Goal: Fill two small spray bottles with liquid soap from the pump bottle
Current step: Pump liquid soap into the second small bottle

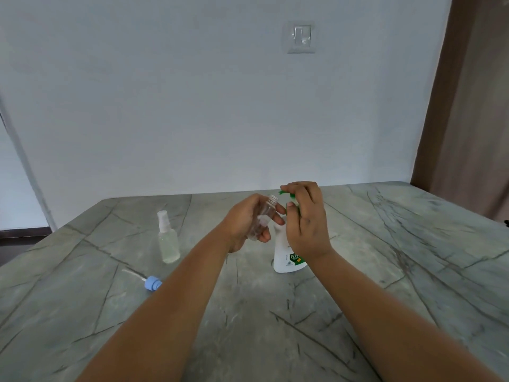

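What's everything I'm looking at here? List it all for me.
Open spray bottle: one, clear, uncapped, tilted toward the pump spout.
Pump bottle: one, white with green pump, standing mid-table.
Capped spray bottle: one, clear with white sprayer, standing to the left.
Spray cap: one, blue with thin tube, lying near the front left.
Table: one, grey marbled.
Wall switch: one, white, on the wall.
Left hand: holds the open bottle.
Right hand: on the pump head.
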Available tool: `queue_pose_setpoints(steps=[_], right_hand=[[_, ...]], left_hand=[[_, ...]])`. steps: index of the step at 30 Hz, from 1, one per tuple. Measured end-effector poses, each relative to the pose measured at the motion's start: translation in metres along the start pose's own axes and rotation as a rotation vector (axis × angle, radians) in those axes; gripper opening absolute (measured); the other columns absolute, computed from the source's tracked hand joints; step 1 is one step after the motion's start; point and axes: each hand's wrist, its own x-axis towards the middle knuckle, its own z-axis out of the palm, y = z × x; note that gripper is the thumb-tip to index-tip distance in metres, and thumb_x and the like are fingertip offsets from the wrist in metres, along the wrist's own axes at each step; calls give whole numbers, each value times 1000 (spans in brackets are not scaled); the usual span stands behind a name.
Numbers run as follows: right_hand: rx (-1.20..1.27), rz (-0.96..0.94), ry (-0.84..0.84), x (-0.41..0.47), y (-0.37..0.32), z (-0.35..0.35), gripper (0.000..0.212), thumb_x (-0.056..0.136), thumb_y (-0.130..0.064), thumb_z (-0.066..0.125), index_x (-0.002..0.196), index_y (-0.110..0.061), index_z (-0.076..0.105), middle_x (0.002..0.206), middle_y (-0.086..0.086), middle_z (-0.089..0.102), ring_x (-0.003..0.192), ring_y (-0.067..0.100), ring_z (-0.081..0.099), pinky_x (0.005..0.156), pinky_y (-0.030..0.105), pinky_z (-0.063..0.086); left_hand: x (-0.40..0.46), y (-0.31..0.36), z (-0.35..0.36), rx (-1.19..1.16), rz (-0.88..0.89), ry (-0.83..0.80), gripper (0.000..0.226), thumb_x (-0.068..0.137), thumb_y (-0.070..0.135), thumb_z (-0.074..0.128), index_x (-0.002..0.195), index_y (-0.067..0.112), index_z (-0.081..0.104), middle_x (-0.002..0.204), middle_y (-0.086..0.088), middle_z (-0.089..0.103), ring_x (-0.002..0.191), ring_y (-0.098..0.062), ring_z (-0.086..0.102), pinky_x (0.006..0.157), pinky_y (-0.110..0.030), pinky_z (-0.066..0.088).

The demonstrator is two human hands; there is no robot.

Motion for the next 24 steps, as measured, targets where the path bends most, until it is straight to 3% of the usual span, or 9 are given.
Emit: queue_pose_setpoints(steps=[7, 13, 18, 24], right_hand=[[-5, -24, 37, -1, 3, 4, 31, 81, -4, 38, 103, -4, 61, 107, -6, 47, 93, 24, 54, 77, 37, 50], [-29, -28, 59, -2, 3, 7, 29, 80, -6, 37, 98, -3, 59, 104, -6, 43, 88, 22, 51, 70, 39, 48], [-6, -16, 37, -1, 2, 5, 34, 79, -7, 35, 103, -2, 59, 106, 2, 47, 91, 25, 53, 73, 41, 49], [-8, -2, 60, -1, 3, 8, 31, 78, -7, 37, 97, -1, 61, 102, -2, 44, 86, 22, 52, 68, 38, 49]], left_hand=[[-1, 3, 5, 27, 18, 18, 45, 104, 28, 30, 90, 11, 69, 77, 0, 74, 50, -20, 52, 60, -31, 48], [0, 0, 5, 44, 25, 14, 44, 104, 25, 29, 91, 11, 68, 74, 3, 73, 50, -20, 53, 56, -29, 49], [1, -1, 3, 32, 20, 16, 41, 104, 24, 30, 98, 8, 66, 82, -1, 72, 49, -19, 53, 54, -29, 50], [1, 1, 4, 61, 7, 31, 40, 104, 24, 29, 102, 7, 65, 89, -8, 70, 49, -18, 55, 52, -27, 50]])
